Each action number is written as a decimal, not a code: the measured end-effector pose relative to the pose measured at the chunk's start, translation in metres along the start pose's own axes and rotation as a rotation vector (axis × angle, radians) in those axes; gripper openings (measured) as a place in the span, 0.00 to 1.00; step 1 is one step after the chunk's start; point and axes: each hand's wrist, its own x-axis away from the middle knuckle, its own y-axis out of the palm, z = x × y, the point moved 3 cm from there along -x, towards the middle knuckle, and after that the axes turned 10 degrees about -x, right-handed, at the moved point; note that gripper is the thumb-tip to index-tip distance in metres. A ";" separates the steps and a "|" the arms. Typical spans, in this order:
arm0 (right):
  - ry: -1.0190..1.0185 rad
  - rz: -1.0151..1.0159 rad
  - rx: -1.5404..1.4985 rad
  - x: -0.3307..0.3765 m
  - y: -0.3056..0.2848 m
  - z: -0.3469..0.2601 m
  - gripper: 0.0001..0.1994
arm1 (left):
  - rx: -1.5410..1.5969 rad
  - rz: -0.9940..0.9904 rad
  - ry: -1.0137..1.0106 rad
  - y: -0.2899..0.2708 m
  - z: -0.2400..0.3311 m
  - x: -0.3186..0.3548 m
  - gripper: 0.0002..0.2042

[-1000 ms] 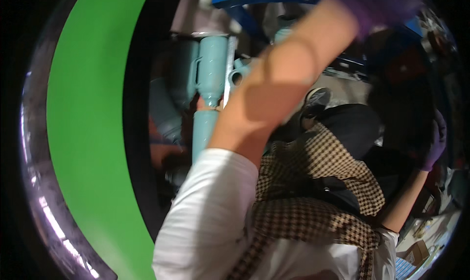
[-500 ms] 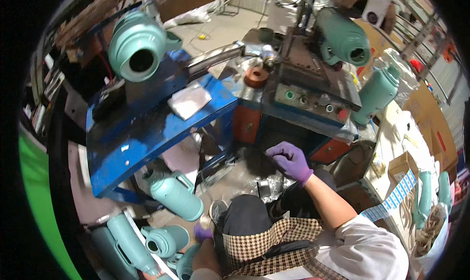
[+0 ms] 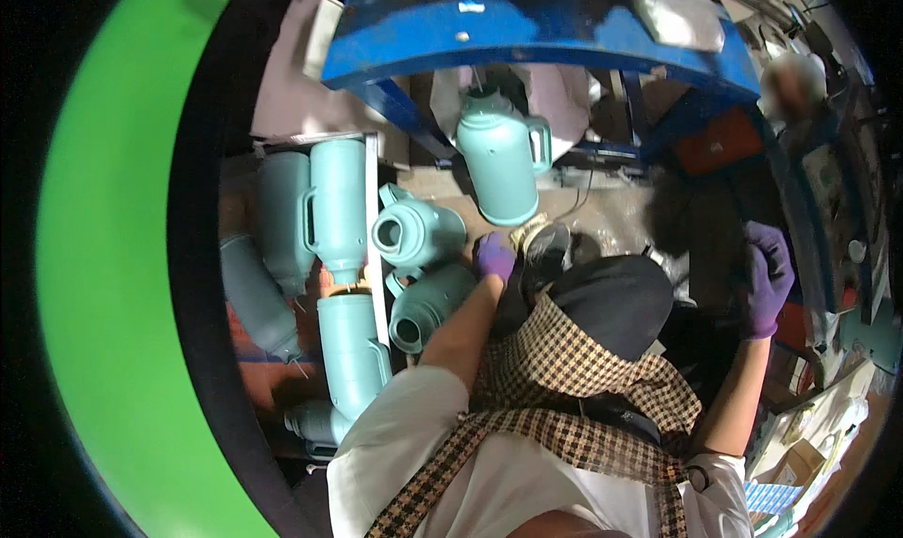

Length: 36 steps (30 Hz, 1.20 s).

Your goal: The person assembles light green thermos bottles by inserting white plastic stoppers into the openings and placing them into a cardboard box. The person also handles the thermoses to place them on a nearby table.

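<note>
Purple right hand (image 3: 768, 282) curls half-open; left hand's grip (image 3: 494, 257) (near jugs (image 3: 425, 231)) I can't tell.

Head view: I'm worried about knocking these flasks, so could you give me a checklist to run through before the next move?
1. Hands covered: ok; left hand and right hand are gloved in purple.
2. Left hand empty: cannot tell; its fingertips are hidden.
3. Room on the left hand's left side: not ok; the upper flask and lower flask crowd close to it.
4. Those two flasks' mouths uncovered: ok; both openings show.
5. Left hand clear of the blue table: ok; they are apart.
</note>
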 end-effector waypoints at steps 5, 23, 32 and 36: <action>-0.115 -0.047 -0.073 -0.001 0.010 -0.007 0.11 | 0.296 0.418 0.298 -0.093 0.073 0.013 0.15; -0.245 -0.125 0.009 0.000 0.013 -0.003 0.11 | 0.732 0.465 0.429 -0.256 0.228 0.021 0.16; -0.340 -0.237 0.051 0.004 0.046 -0.021 0.10 | 0.560 0.204 0.867 -0.200 0.236 0.096 0.10; -0.329 -0.247 0.065 -0.002 0.058 -0.026 0.11 | 0.581 0.250 0.825 -0.201 0.238 0.092 0.11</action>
